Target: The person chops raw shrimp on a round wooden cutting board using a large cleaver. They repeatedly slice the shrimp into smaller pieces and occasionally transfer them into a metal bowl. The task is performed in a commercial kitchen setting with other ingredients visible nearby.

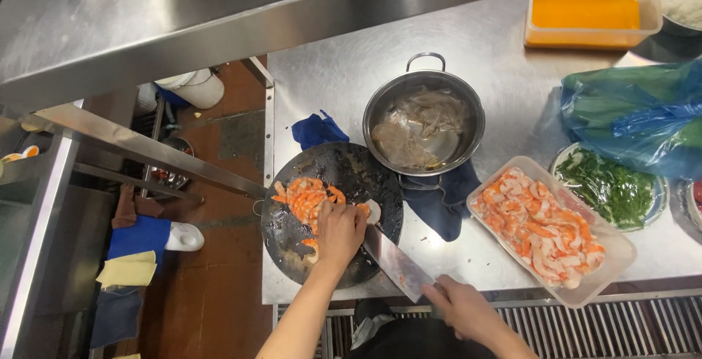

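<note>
1. Lower centre: left hand presses flat on shrimp on the round board; right hand grips the cleaver.
2. Right: plastic tub holds peeled shrimp.
3. Centre: steel pot holds greyish scraps.

left hand presses down flat, fingers curled forward, forearm angling up from below; right hand is clenched in a fist-like grip, wrist low.

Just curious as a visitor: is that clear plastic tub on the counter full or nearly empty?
Full: the clear tub is heaped with orange-and-white peeled shrimp almost to its rim.
</note>
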